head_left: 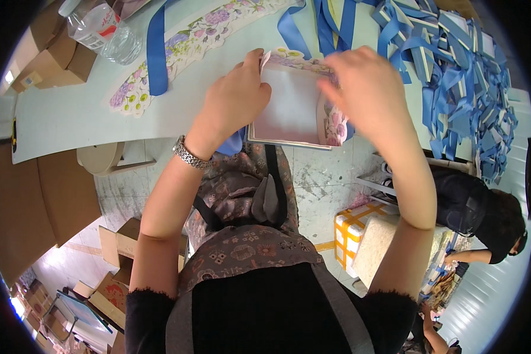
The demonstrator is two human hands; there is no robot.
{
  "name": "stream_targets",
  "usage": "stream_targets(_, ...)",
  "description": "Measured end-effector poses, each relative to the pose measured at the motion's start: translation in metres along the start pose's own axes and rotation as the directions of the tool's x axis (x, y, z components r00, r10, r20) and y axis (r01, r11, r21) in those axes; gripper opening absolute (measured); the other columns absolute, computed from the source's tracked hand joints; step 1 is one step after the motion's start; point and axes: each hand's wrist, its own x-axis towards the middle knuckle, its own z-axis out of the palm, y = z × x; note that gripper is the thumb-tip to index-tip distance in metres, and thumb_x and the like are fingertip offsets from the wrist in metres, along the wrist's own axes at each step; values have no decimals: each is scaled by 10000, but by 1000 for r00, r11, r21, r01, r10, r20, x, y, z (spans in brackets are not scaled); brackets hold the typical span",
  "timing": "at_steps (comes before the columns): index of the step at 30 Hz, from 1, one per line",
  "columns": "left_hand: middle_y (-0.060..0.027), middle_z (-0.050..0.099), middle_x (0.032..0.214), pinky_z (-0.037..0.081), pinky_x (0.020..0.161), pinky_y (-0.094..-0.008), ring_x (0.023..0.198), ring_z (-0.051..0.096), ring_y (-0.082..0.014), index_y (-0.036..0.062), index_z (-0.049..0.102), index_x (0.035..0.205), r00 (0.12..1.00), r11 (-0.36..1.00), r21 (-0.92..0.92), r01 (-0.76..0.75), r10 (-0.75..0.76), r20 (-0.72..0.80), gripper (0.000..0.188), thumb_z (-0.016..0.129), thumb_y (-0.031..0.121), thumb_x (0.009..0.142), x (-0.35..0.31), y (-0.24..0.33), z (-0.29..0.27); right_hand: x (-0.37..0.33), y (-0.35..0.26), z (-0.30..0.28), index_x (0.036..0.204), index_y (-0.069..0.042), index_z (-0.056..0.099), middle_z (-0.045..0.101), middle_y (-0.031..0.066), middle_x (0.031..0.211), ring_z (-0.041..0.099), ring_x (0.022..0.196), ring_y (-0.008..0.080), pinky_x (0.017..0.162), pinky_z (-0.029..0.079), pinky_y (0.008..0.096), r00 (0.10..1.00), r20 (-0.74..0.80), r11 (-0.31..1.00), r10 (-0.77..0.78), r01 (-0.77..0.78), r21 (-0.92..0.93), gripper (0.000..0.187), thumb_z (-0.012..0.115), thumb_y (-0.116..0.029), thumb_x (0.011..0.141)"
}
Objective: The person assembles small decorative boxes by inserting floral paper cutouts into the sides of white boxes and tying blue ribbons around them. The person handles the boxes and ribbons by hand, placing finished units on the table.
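Observation:
A shallow pale box point(290, 109) lies at the table's near edge, its inside facing up. Floral paper point(336, 123) runs along its far and right sides, and a small paper flap stands up at its far left corner. My left hand point(239, 94) is closed on the box's left side by that corner, thumb toward the inside. Over the right side hovers my right hand point(366, 88), smeared by motion; whether its fingers touch the paper cannot be told. Blue ribbon shows beneath the box at both sides.
A floral paper strip point(209, 26), a blue ribbon point(157, 56) and a plastic bottle point(103, 32) lie at the far left. Ribboned pieces point(454, 71) are heaped at the right. Cardboard boxes point(53, 65) stand left. A person in black point(472, 203) bends at the right.

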Motion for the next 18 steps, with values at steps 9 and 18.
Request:
stream_targets(9, -259, 620, 936, 442, 759, -478, 854, 591, -421, 48, 384, 1314, 999, 999, -35, -36, 36, 0, 507, 460, 124, 818, 0, 4, 4, -21, 7, 34, 728, -43, 688, 674, 73, 840, 609, 947, 236, 862, 456, 370, 843, 403, 890, -357, 438, -129, 133, 674, -111, 616)
stream_targets(18, -283, 603, 934, 440, 800, -504, 905, 567, -449, 104, 372, 1336, 999, 999, -37, 6, -5, 38, 538, 464, 136, 806, 1, 3, 5, -23, 16, 54, 587, -80, 663, 646, 75, 616, 650, 666, 245, 694, 504, 397, 781, 274, 786, -561, 606, -121, 62, 632, -111, 630)
